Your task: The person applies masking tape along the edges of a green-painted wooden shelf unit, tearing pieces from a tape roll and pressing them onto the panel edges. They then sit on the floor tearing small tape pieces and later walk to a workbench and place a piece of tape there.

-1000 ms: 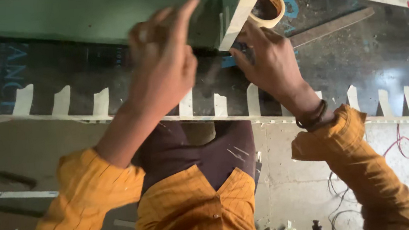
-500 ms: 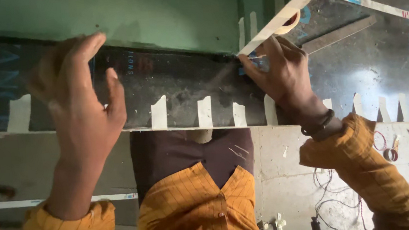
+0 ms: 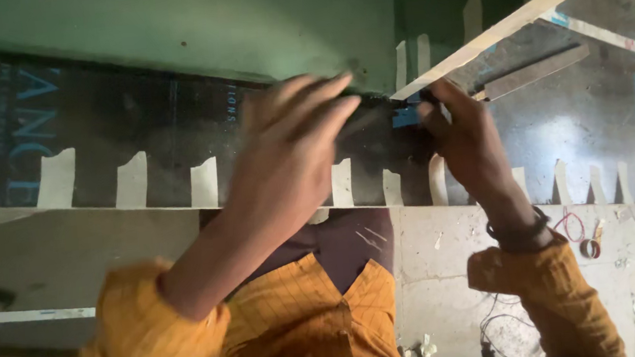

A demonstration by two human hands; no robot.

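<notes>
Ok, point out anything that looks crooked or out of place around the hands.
The pale wooden strip runs askew, slanting up to the right from the green panel, its lower end at the right hand. The tape strips along the dark sheet differ in height and lean. The left hand is blurred.

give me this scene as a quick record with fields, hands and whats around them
view: head camera, looking down at a dark work surface
left hand: blurred, fingers spread, over the dark sheet, near the green panel; holds nothing that I can see
right hand: at the end of the pale wooden strip, beside a small blue piece; grip unclear
tape strips: pale pieces in a row along the sheet's near edge
clothing: orange sleeves, dark band on the right wrist
floor: red wire coil to the right
</notes>
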